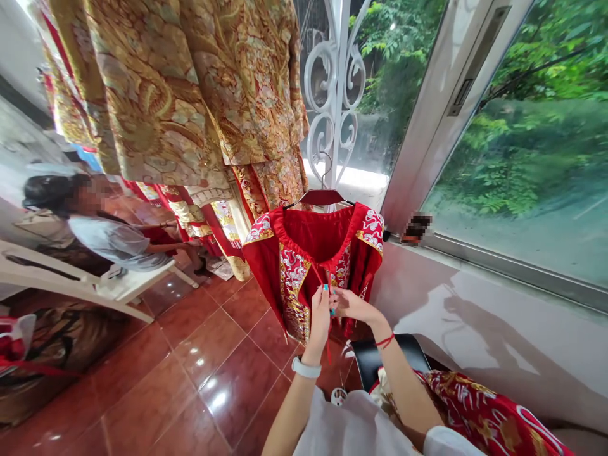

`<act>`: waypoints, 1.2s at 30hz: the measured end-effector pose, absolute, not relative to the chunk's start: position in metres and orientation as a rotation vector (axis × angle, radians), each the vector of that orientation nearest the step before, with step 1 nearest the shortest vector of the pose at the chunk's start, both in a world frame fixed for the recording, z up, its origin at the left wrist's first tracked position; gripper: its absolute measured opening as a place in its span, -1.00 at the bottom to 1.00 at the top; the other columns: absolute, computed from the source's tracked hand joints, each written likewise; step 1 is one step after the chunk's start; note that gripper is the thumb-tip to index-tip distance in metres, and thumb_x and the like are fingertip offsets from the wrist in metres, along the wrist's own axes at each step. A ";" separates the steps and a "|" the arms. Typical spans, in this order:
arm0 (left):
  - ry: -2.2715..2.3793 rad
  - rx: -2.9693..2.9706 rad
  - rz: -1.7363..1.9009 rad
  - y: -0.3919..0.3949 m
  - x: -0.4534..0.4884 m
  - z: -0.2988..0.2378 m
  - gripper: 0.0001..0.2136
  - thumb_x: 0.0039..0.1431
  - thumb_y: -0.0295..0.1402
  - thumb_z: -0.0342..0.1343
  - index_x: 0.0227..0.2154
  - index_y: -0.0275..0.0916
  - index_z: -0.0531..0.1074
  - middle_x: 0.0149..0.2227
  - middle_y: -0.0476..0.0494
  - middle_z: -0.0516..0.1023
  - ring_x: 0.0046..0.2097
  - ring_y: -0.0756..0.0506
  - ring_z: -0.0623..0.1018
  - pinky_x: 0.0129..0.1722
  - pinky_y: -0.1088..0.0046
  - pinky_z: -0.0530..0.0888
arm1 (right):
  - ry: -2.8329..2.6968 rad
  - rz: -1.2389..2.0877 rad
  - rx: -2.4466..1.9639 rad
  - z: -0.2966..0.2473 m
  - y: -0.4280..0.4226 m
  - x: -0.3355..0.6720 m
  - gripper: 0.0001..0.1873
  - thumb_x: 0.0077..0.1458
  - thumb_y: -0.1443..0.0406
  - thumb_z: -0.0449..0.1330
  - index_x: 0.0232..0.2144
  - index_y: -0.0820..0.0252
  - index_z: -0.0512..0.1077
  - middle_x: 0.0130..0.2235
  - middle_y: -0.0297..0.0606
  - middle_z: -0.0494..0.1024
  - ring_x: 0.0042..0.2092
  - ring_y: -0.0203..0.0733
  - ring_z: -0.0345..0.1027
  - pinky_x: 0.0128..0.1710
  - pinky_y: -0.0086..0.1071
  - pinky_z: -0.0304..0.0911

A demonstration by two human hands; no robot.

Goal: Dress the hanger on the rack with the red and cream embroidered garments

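Left hand (321, 311) and right hand (350, 304) both pinch the jacket's (304, 250) thin cord (321, 273). It looks limp and light, best held near the collar.

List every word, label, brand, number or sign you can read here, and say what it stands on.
None can be read.
On the red jacket, pinched by the left hand and right hand: embroidery only, no letters.
The pixelated patch: unreadable.
The white wristband: no markings show.
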State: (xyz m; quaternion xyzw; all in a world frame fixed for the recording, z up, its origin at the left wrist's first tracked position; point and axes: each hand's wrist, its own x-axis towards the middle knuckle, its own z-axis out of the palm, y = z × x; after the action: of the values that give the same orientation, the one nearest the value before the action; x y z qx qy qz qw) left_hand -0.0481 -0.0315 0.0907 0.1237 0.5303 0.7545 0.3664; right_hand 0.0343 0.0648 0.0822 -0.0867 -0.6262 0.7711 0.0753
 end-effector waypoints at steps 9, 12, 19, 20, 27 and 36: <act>1.184 0.344 1.795 -0.049 -0.030 0.122 -0.40 -0.26 0.24 0.28 -0.53 -0.20 0.22 -0.64 0.20 0.06 -0.65 0.16 -0.01 -0.68 0.57 -0.09 | -1.746 2.713 -0.197 0.152 0.101 -0.013 -0.61 0.13 0.07 0.23 -0.20 0.31 0.51 -0.23 -0.02 0.64 -0.16 -0.07 0.56 -0.11 -0.25 0.45; 1.080 0.370 1.815 -0.057 -0.025 0.140 -0.39 -0.23 0.24 0.27 -0.53 -0.19 0.15 -0.68 0.25 -0.02 -0.66 0.17 -0.07 -0.68 0.60 -0.12 | -1.616 2.818 -0.451 0.175 0.101 -0.033 -0.68 0.29 0.21 0.04 -0.30 0.36 0.48 -0.33 -0.03 0.64 -0.24 -0.13 0.57 -0.03 -0.17 0.44; 0.998 0.356 1.811 -0.086 -0.029 0.188 -0.39 -0.19 0.18 0.30 -0.54 -0.18 0.09 -0.68 0.27 -0.08 -0.66 0.18 -0.11 -0.70 0.64 -0.12 | -1.278 2.792 -0.723 0.245 0.118 -0.059 -0.66 0.34 0.34 -0.15 -0.37 0.29 0.36 -0.46 -0.15 0.57 -0.39 -0.24 0.52 -0.20 -0.30 0.50; 0.998 0.359 1.809 -0.090 -0.027 0.192 -0.40 -0.18 0.18 0.30 -0.53 -0.18 0.09 -0.68 0.27 -0.08 -0.65 0.18 -0.11 -0.69 0.64 -0.11 | -1.250 2.782 -0.734 0.254 0.121 -0.062 -0.69 0.34 0.33 -0.13 -0.34 0.29 0.35 -0.47 -0.16 0.55 -0.41 -0.23 0.50 -0.26 -0.31 0.51; 1.129 0.361 1.777 -0.086 -0.037 0.165 -0.39 -0.25 0.21 0.30 -0.49 -0.20 0.18 -0.68 0.28 -0.06 -0.66 0.17 -0.08 -0.68 0.61 -0.11 | -1.235 2.723 -0.742 0.254 0.111 -0.079 -0.74 0.34 0.43 -0.07 -0.42 0.23 0.23 -0.64 -0.52 0.18 -0.68 -0.47 -0.01 -0.73 -0.64 0.00; 1.400 0.496 1.701 -0.094 -0.041 0.135 -0.34 -0.25 0.34 0.17 -0.53 -0.25 0.26 -0.61 0.14 0.14 -0.59 0.14 0.06 -0.61 0.57 -0.03 | -1.397 2.565 -0.862 0.243 0.120 -0.079 -0.71 0.32 0.50 -0.06 -0.45 0.27 0.29 -0.66 -0.50 0.20 -0.68 -0.48 0.01 -0.70 -0.63 0.07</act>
State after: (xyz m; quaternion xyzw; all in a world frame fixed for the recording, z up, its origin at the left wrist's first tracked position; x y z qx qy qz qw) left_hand -0.0415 -0.0937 0.1350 0.1986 0.5604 0.6809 0.4277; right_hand -0.0786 0.1201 0.2432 -0.2826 -0.4584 0.8412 0.0482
